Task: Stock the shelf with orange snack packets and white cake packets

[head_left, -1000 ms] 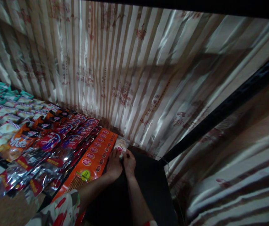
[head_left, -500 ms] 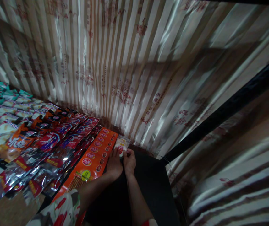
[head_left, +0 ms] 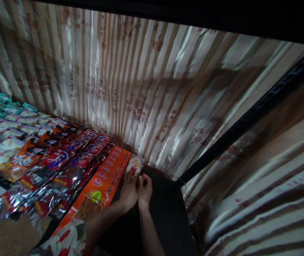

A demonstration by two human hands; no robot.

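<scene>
While the left hand [head_left: 128, 193] lies nearly flat, fingertips at a white packet [head_left: 134, 166], the right hand [head_left: 144, 193] curls beside it, grip unclear. That packet, beside an orange packet [head_left: 106, 173] near the shelf [head_left: 168, 209]'s back edge, seems unsettled; farther snack rows [head_left: 56, 159] look laid out.

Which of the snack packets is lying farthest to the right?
The small pale packet, just beyond the left hand; the others, including the long orange packet beside it, lie further left.
</scene>
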